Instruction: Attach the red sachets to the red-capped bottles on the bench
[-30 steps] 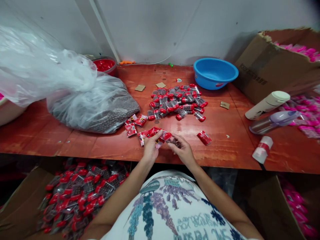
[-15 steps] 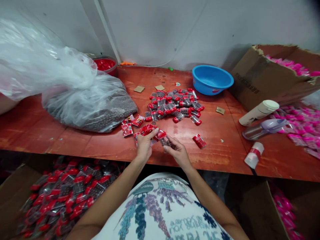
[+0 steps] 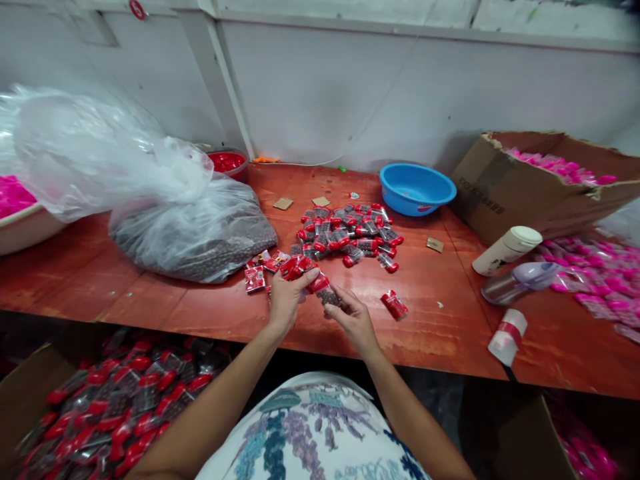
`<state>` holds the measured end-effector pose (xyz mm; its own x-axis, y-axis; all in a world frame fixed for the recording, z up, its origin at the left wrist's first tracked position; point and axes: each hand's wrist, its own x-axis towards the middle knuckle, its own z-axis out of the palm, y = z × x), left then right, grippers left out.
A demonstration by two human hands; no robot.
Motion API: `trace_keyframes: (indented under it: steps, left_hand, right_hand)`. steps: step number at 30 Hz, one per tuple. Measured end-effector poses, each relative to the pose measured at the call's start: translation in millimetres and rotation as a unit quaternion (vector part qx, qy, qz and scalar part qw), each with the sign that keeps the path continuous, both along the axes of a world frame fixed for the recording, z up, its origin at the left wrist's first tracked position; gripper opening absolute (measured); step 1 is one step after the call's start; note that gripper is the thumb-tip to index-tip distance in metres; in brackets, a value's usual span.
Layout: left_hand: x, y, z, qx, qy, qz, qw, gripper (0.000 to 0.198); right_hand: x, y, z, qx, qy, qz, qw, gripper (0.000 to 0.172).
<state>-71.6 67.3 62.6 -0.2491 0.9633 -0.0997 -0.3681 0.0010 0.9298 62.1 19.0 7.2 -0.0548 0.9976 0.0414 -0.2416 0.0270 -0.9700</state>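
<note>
My left hand (image 3: 284,308) is closed around some red printed packets (image 3: 293,267), thumb on top. My right hand (image 3: 356,323) grips the lower end of a small clear container (image 3: 327,296) with dark beads inside and red at its upper end. That upper end meets my left fingers, and I cannot tell whether it is a cap or a printed packet. More red packets (image 3: 255,279) lie left of my hands. Beyond them is a pile of red-capped bead containers (image 3: 345,233). A single red packet (image 3: 395,305) rests to the right.
A tied plastic bag of dark beads (image 3: 195,240) fills the left side. Behind the pile is a blue basin (image 3: 417,193). Rightward stand a cardboard box (image 3: 490,193), a white bottle (image 3: 507,251), a tumbler (image 3: 517,283) and a white roll (image 3: 508,337). Filled containers (image 3: 125,393) lie below the table.
The view has tilted up, so the table appears lower and more wall shows. Both hands keep their hold on the packets and the container, with little shift between them.
</note>
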Motion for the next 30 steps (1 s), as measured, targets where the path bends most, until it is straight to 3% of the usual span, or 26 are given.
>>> trace_keyframes:
  steps: [3,7,9,14,19,25,30]
  left_hand:
    - [0.3,-2.5,2.9,0.007,0.006,-0.004,1.000,0.031]
    - [-0.4,-9.1,13.1,0.004,0.050,-0.072,0.996,0.025]
    - [-1.3,-10.4,16.4,0.009,0.058,-0.096,0.994,0.024]
    - [1.2,-5.4,10.6,0.004,0.022,-0.085,0.996,0.028]
    - [8.7,0.3,7.0,0.034,-0.011,-0.112,0.993,0.027]
    - [8.5,-1.4,32.1,0.022,0.044,-0.079,0.996,0.025]
    - [5.9,-3.1,54.2,0.067,0.085,-0.080,0.991,0.029]
  right_hand:
    - [-0.3,1.4,3.8,-0.004,0.024,0.002,1.000,0.047]
    - [0.9,3.4,5.0,-0.004,0.035,-0.017,0.999,0.041]
    - [2.9,5.0,3.7,0.014,0.014,-0.020,1.000,0.040]
    - [8.1,7.3,4.0,0.072,-0.074,-0.040,0.994,0.039]
    - [12.9,11.1,8.7,0.026,0.031,-0.022,0.999,0.038]
    - [13.6,9.8,24.4,-0.015,0.109,0.062,0.992,0.051]
    - [3.1,11.8,32.9,0.004,0.131,0.042,0.991,0.047]
